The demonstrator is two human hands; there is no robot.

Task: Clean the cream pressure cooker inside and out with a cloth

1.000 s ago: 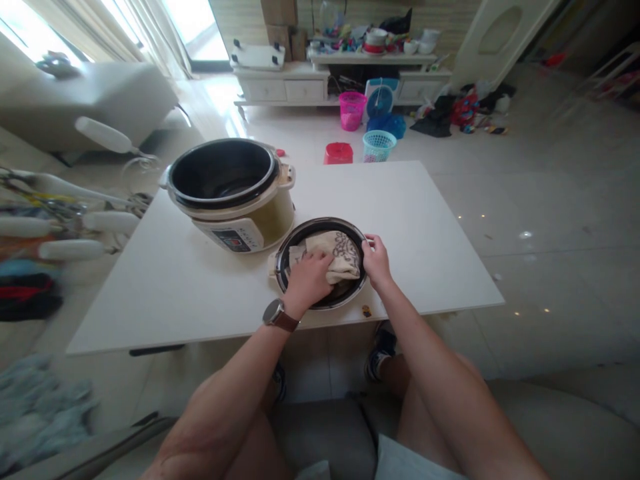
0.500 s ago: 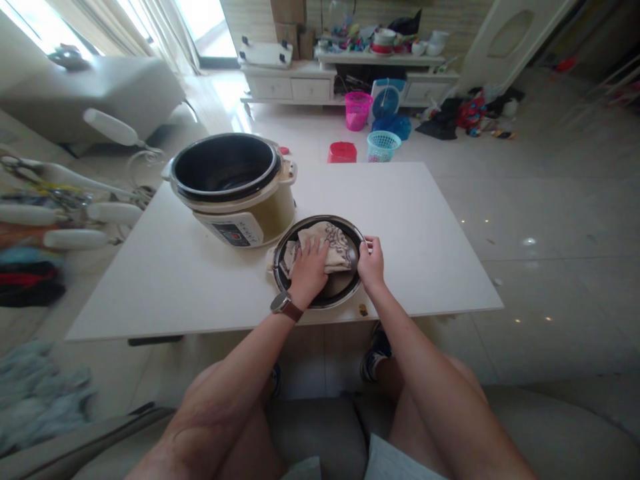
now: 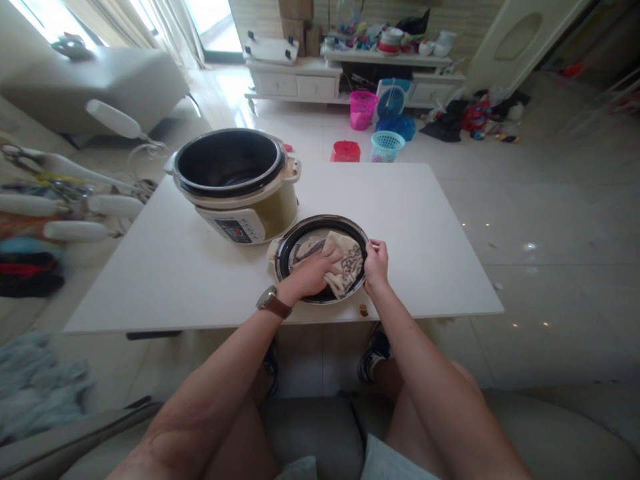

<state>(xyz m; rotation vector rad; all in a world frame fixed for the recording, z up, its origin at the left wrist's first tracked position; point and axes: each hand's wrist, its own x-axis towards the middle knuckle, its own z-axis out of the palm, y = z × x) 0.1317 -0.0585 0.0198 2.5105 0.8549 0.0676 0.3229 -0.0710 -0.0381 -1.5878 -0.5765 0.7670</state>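
Note:
A round lid (image 3: 306, 231) with a dark ring and metal rim lies inner side up near the table's front edge. Inside it is a beige cloth (image 3: 350, 263) with a dark scroll pattern. My left hand (image 3: 315, 272), a watch on its wrist, presses on the cloth with fingers stretched out and apart. At the lid's right edge my right hand (image 3: 376, 263) is closed on the rim, thumb on top. Just behind and left of the lid stands an electric pressure cooker (image 3: 277, 213), uncovered, its dark inner pot (image 3: 230, 160) showing.
The white table (image 3: 410, 233) carries a small dark sticker (image 3: 363, 310) near its front edge. Beyond it on the floor are a pink basket (image 3: 363, 110), a light-blue basket (image 3: 387, 145) and a red bucket (image 3: 345, 151). White-armed lamp parts (image 3: 113, 119) lie at the left.
My left hand has turned and slid within the lid, and the cloth under it has moved toward the lid's right side. The right hand keeps its hold on the rim.

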